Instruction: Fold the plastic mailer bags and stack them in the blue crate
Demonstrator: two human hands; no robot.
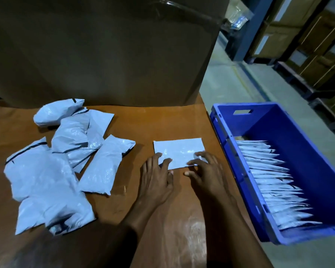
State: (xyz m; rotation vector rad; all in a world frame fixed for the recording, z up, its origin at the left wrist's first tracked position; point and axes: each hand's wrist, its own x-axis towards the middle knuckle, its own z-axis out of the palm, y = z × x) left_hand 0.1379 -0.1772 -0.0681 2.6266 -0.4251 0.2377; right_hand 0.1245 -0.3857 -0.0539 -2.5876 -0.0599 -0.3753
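Note:
A folded white mailer bag (179,150) lies flat on the brown table (162,219) near its right edge. My left hand (157,179) rests on the bag's near left corner with fingers spread. My right hand (205,172) presses the near right corner with straight fingers. To the right, off the table's edge, stands the blue crate (290,130); a row of several folded mailers (275,182) leans inside it. A loose heap of unfolded grey-white mailer bags (66,157) covers the table's left side.
A large brown cardboard box (104,51) stands at the back of the table. Beyond the crate is a pale floor (230,82) and shelving with cartons (307,45) at the far right.

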